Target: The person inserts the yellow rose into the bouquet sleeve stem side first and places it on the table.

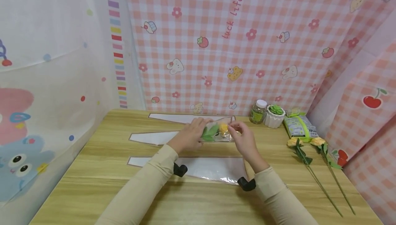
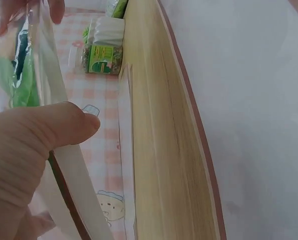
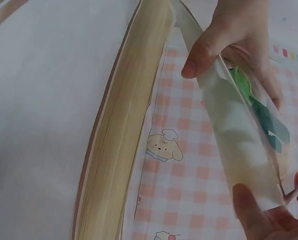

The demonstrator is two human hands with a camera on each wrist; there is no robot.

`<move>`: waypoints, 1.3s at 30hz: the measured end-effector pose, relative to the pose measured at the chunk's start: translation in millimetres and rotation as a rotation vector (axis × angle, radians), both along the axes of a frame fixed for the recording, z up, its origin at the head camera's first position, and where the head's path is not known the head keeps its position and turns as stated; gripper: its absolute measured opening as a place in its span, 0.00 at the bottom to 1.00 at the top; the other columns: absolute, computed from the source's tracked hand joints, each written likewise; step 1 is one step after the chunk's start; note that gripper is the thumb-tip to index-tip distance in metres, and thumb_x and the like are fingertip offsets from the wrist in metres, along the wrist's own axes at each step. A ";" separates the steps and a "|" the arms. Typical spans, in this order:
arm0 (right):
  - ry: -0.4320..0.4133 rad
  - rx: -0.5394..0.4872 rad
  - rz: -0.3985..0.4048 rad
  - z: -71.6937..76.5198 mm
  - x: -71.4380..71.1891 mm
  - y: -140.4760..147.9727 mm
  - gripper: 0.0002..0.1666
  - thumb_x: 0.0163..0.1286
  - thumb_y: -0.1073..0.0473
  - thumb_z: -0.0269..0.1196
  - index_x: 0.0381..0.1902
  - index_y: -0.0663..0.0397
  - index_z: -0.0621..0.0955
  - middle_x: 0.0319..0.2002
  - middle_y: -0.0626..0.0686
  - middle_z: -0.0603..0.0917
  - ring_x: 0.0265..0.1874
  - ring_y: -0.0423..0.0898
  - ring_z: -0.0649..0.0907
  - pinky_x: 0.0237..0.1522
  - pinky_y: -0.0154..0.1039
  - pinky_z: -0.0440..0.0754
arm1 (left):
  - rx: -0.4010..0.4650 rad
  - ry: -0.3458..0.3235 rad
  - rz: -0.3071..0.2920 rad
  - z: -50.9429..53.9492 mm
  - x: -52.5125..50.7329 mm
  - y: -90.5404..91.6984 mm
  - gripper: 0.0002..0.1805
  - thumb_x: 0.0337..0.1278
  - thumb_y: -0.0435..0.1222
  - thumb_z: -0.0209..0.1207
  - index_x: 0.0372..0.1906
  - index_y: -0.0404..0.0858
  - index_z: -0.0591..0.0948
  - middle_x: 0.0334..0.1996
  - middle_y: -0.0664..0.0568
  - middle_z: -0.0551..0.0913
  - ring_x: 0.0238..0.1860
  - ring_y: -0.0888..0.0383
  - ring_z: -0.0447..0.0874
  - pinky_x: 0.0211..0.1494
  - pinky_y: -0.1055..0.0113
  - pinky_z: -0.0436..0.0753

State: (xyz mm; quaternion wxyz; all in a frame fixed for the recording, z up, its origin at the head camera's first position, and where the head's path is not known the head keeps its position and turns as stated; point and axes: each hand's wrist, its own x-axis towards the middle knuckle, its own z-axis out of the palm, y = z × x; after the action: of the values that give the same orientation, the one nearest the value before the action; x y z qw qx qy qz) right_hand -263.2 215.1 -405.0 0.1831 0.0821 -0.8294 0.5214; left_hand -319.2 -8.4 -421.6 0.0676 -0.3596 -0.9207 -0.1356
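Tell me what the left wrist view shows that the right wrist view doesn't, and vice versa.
Only the left wrist view shows the green-labelled jar, white succulent pot and part of a green package. Only the right wrist view shows a strip of coloured blocks. Both show the left hand and right hand holding the flower sleeve, green leaves inside it, the pink checked cloth and wooden table.
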 end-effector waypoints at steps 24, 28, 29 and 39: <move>-0.185 -0.153 0.016 -5.4 -7.3 30.8 0.13 0.83 0.59 0.49 0.53 0.66 0.71 0.57 0.67 0.81 0.59 0.55 0.78 0.53 0.32 0.75 | 0.043 -0.023 0.141 -21.8 -21.0 -67.5 0.53 0.49 0.42 0.77 0.79 0.45 0.60 0.74 0.50 0.68 0.70 0.45 0.68 0.69 0.33 0.61; -0.258 -0.192 0.034 -7.8 -11.0 34.3 0.13 0.82 0.60 0.49 0.53 0.67 0.70 0.62 0.67 0.78 0.63 0.55 0.76 0.57 0.37 0.73 | 0.017 -0.020 0.161 -22.8 -24.3 -82.2 0.50 0.50 0.45 0.77 0.77 0.43 0.63 0.72 0.48 0.71 0.70 0.45 0.68 0.67 0.34 0.63; -0.274 -0.200 0.036 -8.3 -12.0 35.0 0.12 0.82 0.61 0.50 0.53 0.67 0.70 0.63 0.66 0.77 0.63 0.54 0.75 0.56 0.36 0.73 | 0.012 -0.017 0.160 -23.1 -25.2 -85.4 0.49 0.50 0.46 0.76 0.76 0.42 0.64 0.71 0.47 0.72 0.69 0.45 0.68 0.66 0.34 0.64; -0.376 -0.312 0.075 -20.4 -28.2 48.3 0.08 0.81 0.62 0.52 0.48 0.64 0.74 0.59 0.58 0.78 0.51 0.43 0.77 0.50 0.34 0.77 | -0.043 0.014 0.185 -34.5 -35.4 -112.5 0.42 0.50 0.48 0.76 0.70 0.42 0.72 0.63 0.45 0.78 0.66 0.44 0.71 0.62 0.34 0.67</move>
State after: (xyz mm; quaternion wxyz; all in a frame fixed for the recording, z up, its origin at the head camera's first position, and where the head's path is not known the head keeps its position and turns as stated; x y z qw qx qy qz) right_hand -291.3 263.5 -425.3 0.0166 -0.0148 -0.7548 0.6556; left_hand -354.7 -120.9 -456.0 0.0783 -0.2756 -0.9521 -0.1065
